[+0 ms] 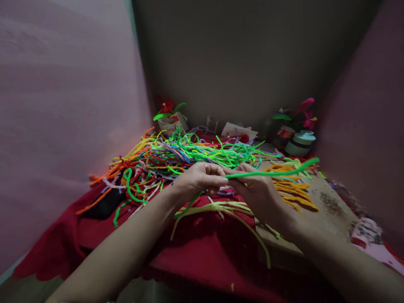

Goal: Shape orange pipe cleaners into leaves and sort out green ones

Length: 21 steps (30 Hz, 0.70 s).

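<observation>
A bright green pipe cleaner runs between my two hands, its free end reaching out to the right. My left hand pinches it near the middle, and a darker green length hangs below that hand. Close beside it, my right hand has its fingers closed at the same spot; they partly hide the grip. Beneath the hands lies a bunch of pale yellow pipe cleaners, several of them bending down over the front. Behind is a large tangled heap of many-coloured pipe cleaners.
Orange-yellow pipe cleaners lie on a brown board at the right. A red cloth covers the table. Toward the wall stand a pale blue jar, a red flower, a pink flower and white papers.
</observation>
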Available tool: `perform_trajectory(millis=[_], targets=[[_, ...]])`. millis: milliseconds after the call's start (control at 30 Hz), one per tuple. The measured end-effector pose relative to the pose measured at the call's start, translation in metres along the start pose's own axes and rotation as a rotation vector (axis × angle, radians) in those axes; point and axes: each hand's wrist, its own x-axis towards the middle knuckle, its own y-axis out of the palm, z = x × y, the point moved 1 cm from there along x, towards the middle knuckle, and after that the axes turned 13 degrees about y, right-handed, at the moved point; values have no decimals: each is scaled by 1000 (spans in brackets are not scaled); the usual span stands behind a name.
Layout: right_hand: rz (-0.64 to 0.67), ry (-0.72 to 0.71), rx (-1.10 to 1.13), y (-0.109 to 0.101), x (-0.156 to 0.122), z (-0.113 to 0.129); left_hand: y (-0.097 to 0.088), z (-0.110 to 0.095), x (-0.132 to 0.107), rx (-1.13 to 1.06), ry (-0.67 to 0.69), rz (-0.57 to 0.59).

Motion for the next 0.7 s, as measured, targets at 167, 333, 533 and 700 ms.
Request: perform_trajectory(millis=[167, 333, 533, 700], targets=[[-26, -24, -74, -5, 2, 6, 0, -2, -1, 61, 69, -39], [-46, 9, -48, -9, 5, 10, -2, -2, -2, 127, 97, -29], [84, 129, 148, -10, 6, 6, 0, -1, -1, 124, 95, -44], [85, 192, 215, -12, 4, 10, -1, -6, -2, 127, 72, -21]])
